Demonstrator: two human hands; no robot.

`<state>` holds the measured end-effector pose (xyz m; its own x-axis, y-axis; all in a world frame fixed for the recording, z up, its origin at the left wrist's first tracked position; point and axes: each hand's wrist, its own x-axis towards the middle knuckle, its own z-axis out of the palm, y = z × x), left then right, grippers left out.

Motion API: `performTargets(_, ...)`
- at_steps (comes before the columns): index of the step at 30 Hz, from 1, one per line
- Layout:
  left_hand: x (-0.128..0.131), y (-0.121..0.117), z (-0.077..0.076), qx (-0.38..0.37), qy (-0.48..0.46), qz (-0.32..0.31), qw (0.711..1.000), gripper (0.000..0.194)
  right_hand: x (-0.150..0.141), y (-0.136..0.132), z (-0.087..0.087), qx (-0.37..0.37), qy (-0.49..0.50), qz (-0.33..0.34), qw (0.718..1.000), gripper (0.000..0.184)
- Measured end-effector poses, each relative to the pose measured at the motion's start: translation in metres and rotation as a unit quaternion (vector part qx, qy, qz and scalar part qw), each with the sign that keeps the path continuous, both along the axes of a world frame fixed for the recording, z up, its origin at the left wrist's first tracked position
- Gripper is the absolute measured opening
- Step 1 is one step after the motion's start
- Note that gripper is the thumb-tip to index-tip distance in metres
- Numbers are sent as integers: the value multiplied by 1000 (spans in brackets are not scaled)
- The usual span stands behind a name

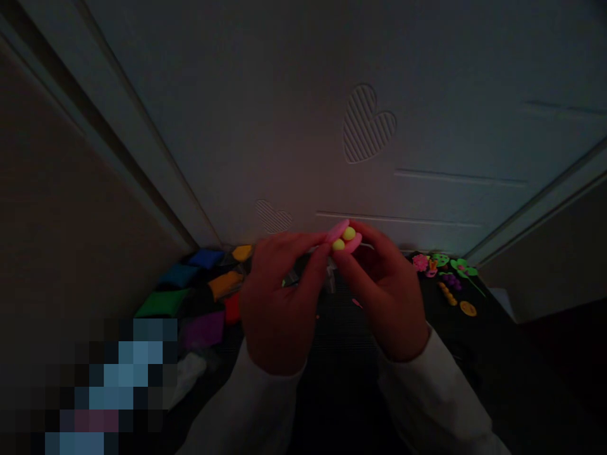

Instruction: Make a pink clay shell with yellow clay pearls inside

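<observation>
The scene is very dim. My left hand (279,297) and my right hand (384,297) meet in the middle of the view, both in white sleeves. Their fingertips pinch a small pink clay piece (342,235) that carries two small yellow balls (344,239). The piece is held up in front of a white panel with heart shapes. A thin pale stick seems to poke out to the right of the piece, near my right fingers; I cannot make it out well.
Several packets of coloured clay (203,284) in blue, green, orange, red and purple lie on the dark surface at the left. Finished small clay shapes (448,278), flowers and leaves, lie at the right. A white panel with hearts (367,123) stands behind. A blurred patch covers the lower left.
</observation>
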<state>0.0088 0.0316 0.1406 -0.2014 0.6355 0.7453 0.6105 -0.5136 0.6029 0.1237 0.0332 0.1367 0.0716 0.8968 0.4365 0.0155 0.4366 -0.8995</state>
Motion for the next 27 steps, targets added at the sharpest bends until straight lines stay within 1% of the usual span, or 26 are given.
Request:
performTargets(8,0,4,-2,72,28,9,997,15,0,-2,2,11,5,1,1000,38)
performTargets(12,2,4,-2,105,43,11,993,19,-1,-1,3,11,16,5,1000,36)
performTargets(17,1,3,-2,107,69,11,992,23,-1,-2,4,9,40,21,999,36)
performTargets(23,1,4,-3,130,52,5,990,23,-1,-3,6,11,44,24,999,34)
performTargets(27,1,3,-1,122,62,13,991,23,0,-3,7,15,56,28,998,34)
